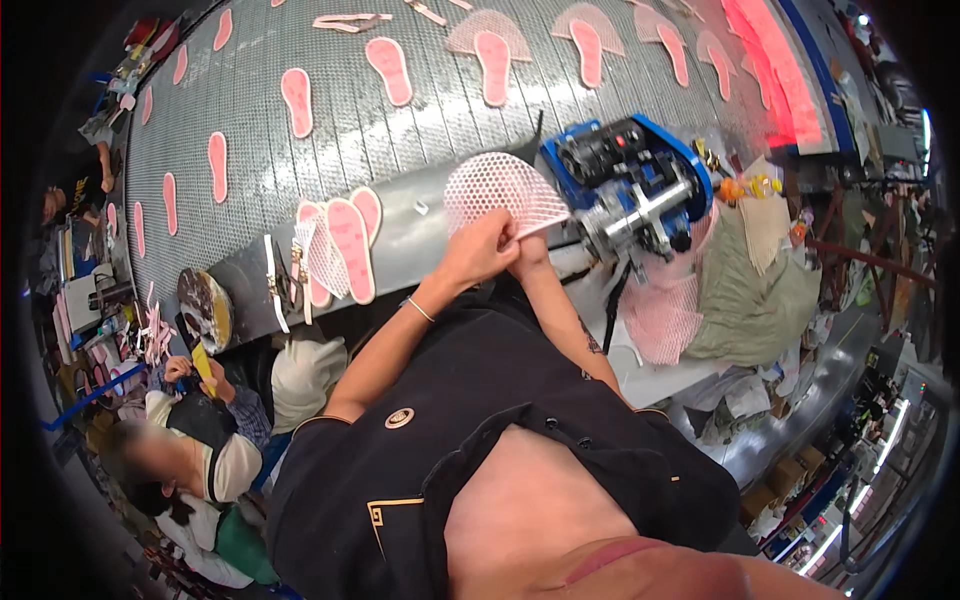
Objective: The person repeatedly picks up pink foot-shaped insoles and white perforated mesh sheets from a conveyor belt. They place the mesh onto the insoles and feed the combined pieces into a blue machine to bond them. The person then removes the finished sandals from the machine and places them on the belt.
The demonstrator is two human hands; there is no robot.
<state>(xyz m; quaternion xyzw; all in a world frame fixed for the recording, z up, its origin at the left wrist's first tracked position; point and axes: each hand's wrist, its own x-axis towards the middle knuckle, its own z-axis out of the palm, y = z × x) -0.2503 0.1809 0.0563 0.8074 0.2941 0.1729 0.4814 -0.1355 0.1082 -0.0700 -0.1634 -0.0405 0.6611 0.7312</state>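
Observation:
A curved pink mesh piece (497, 188), shaped like a half dome with large round holes, is spread out in front of me beside the blue machine. My left hand (480, 246) is closed with fingertips pinching its near edge. Against it, my right hand (532, 256) is closed at the same edge, its fingers partly hidden by the mesh and the left hand. The mesh's right corner reaches the metal head of the blue sewing-type machine (640, 195). To the left on a metal ledge lies a small pile of pink insoles (349, 240) with another mesh piece on it.
A metal-mesh conveyor (330, 60) carries rows of pink insoles, some paired with mesh pieces. Light straps (275, 282) lie at the ledge, near a round glue-stained tin (205, 308). Olive cloth (755, 290) and pink mesh (665, 315) heap right. A co-worker (205, 430) sits left.

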